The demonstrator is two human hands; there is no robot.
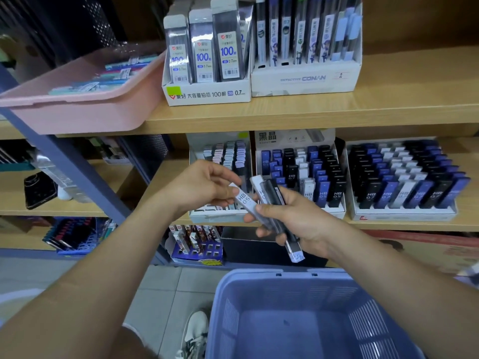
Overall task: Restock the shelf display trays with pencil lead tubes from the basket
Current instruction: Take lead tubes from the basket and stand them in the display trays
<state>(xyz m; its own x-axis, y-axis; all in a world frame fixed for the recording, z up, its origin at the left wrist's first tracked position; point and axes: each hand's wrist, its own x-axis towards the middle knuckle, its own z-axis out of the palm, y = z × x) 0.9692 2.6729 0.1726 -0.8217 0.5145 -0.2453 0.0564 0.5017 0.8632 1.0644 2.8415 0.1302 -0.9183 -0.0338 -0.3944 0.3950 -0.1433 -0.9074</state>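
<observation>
At the centre of the frame the left hand (204, 187) pinches one white tube (245, 200) marked HB 0.5 between thumb and fingers. The right hand (298, 224) is curled round a bundle of tubes (270, 190), with one tube's end poking out below the palm. Both are in front of the middle tray (334, 209), above the basket (228, 320) at lower right. The likely risks are that drawing the white tube away loosens the bundle, so the protruding tube drops, or that an HB 0.5 tube goes into a 0.7 column, since the rows look alike.
</observation>
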